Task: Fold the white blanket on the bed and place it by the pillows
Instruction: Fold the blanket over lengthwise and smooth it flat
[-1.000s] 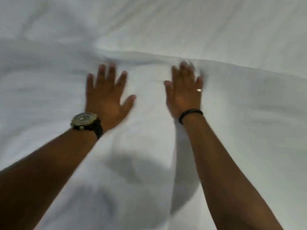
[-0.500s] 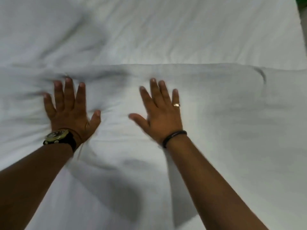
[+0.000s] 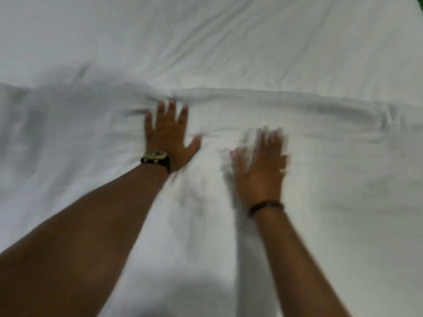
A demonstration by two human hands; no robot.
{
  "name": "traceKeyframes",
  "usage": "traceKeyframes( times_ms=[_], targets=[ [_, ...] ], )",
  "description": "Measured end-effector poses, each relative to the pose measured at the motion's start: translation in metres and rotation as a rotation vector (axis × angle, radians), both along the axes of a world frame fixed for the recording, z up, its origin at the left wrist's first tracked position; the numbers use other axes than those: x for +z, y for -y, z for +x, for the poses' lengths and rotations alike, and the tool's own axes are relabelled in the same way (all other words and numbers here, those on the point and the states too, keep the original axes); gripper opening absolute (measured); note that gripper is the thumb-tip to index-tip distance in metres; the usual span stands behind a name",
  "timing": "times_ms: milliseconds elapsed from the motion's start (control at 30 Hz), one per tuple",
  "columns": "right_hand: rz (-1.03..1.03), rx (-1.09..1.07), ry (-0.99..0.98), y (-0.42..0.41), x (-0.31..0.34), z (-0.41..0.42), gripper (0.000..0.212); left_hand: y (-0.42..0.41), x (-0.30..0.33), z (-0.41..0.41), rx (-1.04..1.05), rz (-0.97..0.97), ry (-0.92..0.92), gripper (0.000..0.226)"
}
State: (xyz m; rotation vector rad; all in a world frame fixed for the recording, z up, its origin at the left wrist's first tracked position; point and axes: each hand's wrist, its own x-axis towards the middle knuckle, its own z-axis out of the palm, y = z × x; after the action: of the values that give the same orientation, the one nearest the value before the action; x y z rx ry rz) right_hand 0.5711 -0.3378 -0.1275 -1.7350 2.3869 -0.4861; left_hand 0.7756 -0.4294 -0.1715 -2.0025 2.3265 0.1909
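The white blanket [image 3: 332,179] lies spread over the near half of the bed, its far folded edge running left to right across the middle of the view. My left hand [image 3: 169,136], with a watch on the wrist, lies flat on the blanket, fingers spread, fingertips at that edge. My right hand [image 3: 261,168], with a ring and a dark wristband, is palm down over the blanket a little nearer to me; it is blurred by motion. Neither hand holds anything. No pillows are in view.
Beyond the blanket's edge the white bed sheet [image 3: 229,37] stretches away, creased diagonally. A sliver of something green [image 3: 420,1] shows at the top right corner past the bed's edge.
Both hands have slid to the right over the blanket, the left one up to the folded edge. The edge at the left has bunched into a raised ridge.
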Motion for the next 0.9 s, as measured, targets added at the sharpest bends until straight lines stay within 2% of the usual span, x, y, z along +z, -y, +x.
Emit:
traceKeyframes(
  times_ms=[67,133,200,267,333,400,433,500,600,667,733,833,900],
  targets=[
    [0.018,0.314,-0.026,-0.066,0.0,0.075,0.064,0.001,0.015,0.007,-0.055,0.081,0.023,0.086],
    [0.154,0.36,-0.081,-0.127,-0.01,0.075,0.061,-0.017,0.034,0.039,-0.161,0.165,0.017,0.083],
    [0.316,0.189,-0.143,-0.167,-0.009,0.023,0.069,-0.064,0.042,0.102,-0.217,0.132,-0.008,0.08],
    [0.467,0.004,-0.253,-0.198,-0.002,-0.029,0.087,-0.127,0.045,0.187,-0.261,0.056,-0.013,0.078],
    [0.688,-0.298,-0.203,-0.215,0.02,-0.049,0.104,-0.177,0.042,0.262,-0.347,0.063,0.042,0.076],
    [0.701,-0.476,-0.141,-0.216,0.041,-0.024,0.098,-0.204,0.045,0.306,-0.329,0.091,0.06,0.077],
    [0.62,-0.485,-0.119,-0.216,0.048,0.014,0.094,-0.213,0.05,0.321,-0.289,0.104,0.037,0.079],
    [0.432,-0.299,-0.054,-0.222,0.053,0.121,0.091,-0.236,0.059,0.35,-0.23,0.136,-0.019,0.083],
    [0.261,0.158,0.053,-0.249,0.048,0.319,0.086,-0.283,0.071,0.402,-0.271,0.162,-0.05,0.088],
    [0.269,0.458,0.05,-0.281,0.042,0.422,0.076,-0.314,0.074,0.454,-0.38,0.21,-0.005,0.09],
    [0.395,0.588,-0.032,-0.308,0.03,0.451,0.075,-0.334,0.068,0.513,-0.424,0.266,0.067,0.093],
    [0.558,0.456,-0.125,-0.341,0.007,0.402,0.085,-0.34,0.064,0.59,-0.246,0.283,0.105,0.102],
    [0.586,0.35,-0.195,-0.348,0.004,0.366,0.091,-0.339,0.069,0.611,-0.191,0.308,0.121,0.105]
  ],
)
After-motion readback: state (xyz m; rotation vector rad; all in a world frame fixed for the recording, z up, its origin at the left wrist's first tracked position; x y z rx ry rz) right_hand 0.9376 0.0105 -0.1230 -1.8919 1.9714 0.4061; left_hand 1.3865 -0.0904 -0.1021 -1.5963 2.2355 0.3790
